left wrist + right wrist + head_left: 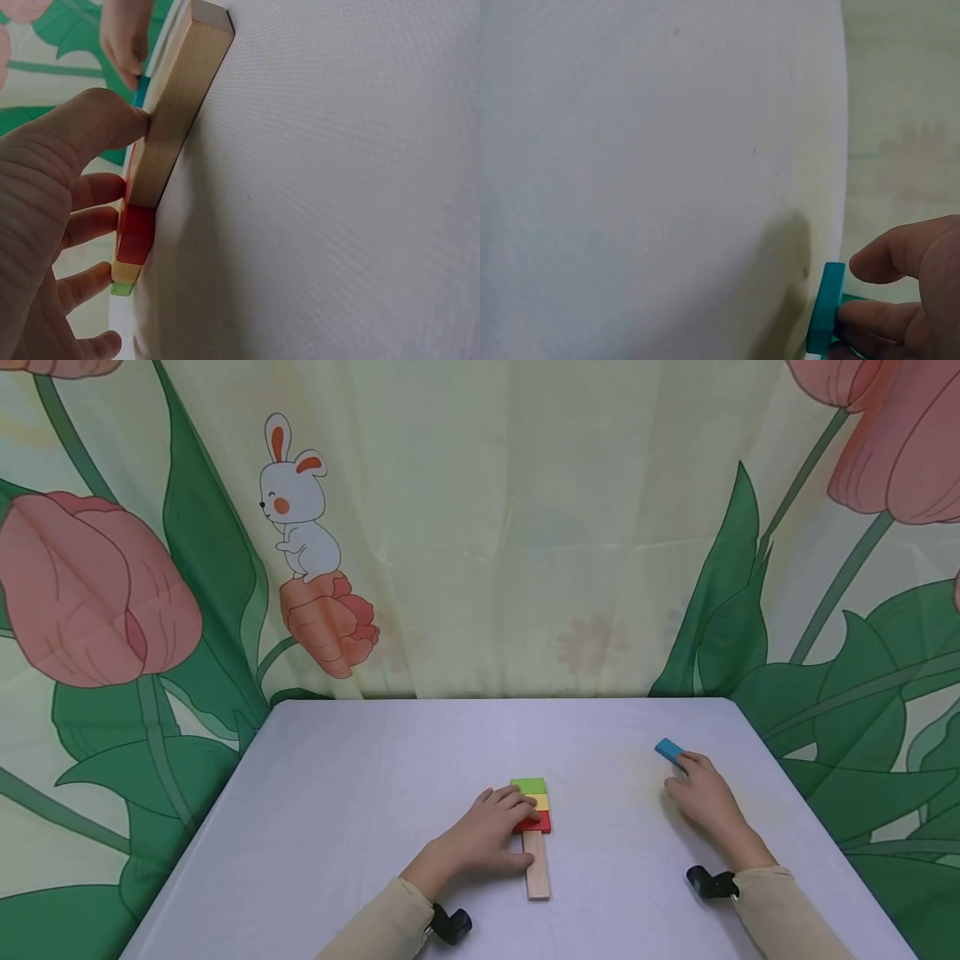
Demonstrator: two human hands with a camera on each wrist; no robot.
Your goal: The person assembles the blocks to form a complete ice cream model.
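My left hand (495,835) lies over a row of flat blocks, its fingers spread. In the left wrist view its thumb touches a plain wooden block (176,105), while fingertips meet the red block (137,234) and the yellow block (126,271). A green block (528,785) forms the far end of the row. The wooden block (537,877) extends from the red one toward the near edge. Farther right, my right hand (708,802) touches a blue block (667,748) with its fingertips. The right wrist view shows the thumb apart from that blue block (826,309).
A white cloth covers the table (360,777). Behind its far edge hangs a curtain (510,568) printed with tulips and a rabbit. Each wrist carries a small black camera, one on the left (452,927) and one on the right (711,883).
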